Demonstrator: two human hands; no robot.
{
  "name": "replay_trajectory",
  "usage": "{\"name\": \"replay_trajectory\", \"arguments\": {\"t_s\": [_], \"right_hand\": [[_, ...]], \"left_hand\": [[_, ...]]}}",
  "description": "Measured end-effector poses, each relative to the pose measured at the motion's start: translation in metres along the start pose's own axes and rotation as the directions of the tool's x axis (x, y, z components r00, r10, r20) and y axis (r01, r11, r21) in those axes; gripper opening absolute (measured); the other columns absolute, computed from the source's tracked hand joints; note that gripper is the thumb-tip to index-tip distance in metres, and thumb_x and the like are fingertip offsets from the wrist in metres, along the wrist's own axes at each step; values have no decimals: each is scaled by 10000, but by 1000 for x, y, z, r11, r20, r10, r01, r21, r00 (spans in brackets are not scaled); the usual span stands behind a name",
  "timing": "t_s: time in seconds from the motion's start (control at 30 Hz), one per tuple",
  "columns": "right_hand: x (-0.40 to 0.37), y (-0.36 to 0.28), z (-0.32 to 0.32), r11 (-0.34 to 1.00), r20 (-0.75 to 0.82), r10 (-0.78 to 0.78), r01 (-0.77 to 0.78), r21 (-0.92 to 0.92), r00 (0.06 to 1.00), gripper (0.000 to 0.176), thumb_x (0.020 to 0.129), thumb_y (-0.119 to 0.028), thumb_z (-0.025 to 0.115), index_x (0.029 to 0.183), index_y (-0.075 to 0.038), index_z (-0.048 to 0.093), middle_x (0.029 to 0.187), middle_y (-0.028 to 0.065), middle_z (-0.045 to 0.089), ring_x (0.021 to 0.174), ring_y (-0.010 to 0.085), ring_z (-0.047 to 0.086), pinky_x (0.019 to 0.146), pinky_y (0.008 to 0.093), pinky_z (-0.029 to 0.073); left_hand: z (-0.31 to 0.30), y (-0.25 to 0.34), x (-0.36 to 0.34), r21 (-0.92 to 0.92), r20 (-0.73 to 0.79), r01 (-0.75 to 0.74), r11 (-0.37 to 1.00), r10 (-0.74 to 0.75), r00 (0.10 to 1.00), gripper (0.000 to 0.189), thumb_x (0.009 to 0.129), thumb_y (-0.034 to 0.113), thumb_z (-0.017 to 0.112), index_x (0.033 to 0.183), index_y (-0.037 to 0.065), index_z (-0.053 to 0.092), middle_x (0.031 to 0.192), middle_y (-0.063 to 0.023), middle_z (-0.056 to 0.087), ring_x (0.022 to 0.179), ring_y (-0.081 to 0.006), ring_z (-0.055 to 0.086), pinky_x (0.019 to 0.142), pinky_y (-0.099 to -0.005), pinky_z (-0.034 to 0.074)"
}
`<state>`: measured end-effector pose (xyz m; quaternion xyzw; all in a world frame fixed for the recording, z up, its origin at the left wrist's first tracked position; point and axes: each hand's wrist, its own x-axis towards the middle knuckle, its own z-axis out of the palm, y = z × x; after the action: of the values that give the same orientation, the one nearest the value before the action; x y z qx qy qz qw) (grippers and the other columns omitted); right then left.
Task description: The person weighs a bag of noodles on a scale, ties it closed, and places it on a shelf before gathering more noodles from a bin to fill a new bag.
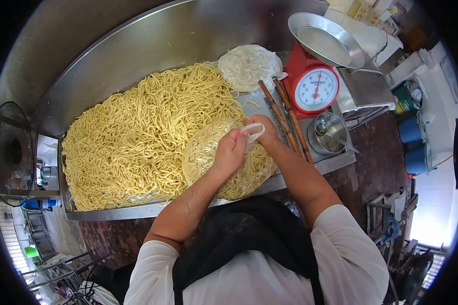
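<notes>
A clear plastic bag full of yellow noodles rests at the front of the metal tray, against the loose noodles. My left hand is closed on the gathered top of this bag. Just to its right, my right hand also grips the bag's neck, and a white loop of plastic stands out between the hands. A wide heap of loose yellow noodles spreads to the left. Behind my hands lies another plastic bag, pale and knotted, with noodles inside.
Two long wooden sticks lie right of my hands. Beyond them stands a red dial scale with a round metal pan on top. A metal pot holding a ladle sits at the tray's right end. A fan is far left.
</notes>
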<state>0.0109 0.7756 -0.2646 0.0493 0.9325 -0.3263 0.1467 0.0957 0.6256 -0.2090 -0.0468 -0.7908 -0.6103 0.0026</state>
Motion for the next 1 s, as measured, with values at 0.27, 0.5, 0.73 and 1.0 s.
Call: {"name": "replay_trajectory", "arguments": {"t_s": [0.27,0.5,0.73,1.0], "right_hand": [[-87,9,-85,915,526,-396,276,295,752,255,811,-304,747,904,-68,728,864,108,720,808,325,687,757,398,537],[-112,-42,-86,620,-333,-773,753,-221,539,164,877,-157,721,1017,-74,742,1014,117,711,893,296,686,783,350,543],[-113,-38,-52,715,-342,-534,629,305,773,158,949,-116,647,1057,-15,704,958,143,699,831,245,681,741,340,551],[-118,-35,-40,710,-191,-356,398,581,915,198,969,-149,616,1106,-18,672,1024,153,676,848,260,671,769,351,529]], "left_hand": [[-13,-6,8,-66,15,231,971,-231,973,326,1029,276,518,916,-4,641,704,19,563,648,-93,492,596,-283,414],[-18,9,2,12,160,97,995,-97,982,328,975,270,535,874,-27,632,704,-121,617,665,-217,563,651,-378,454],[-23,-18,1,-72,282,191,979,-164,945,172,881,123,511,866,27,653,723,-5,592,701,-115,546,624,-266,421],[-21,-10,-3,-13,136,73,997,-71,988,255,929,69,481,1086,-15,664,883,-36,661,786,-115,588,719,-272,477]]}}
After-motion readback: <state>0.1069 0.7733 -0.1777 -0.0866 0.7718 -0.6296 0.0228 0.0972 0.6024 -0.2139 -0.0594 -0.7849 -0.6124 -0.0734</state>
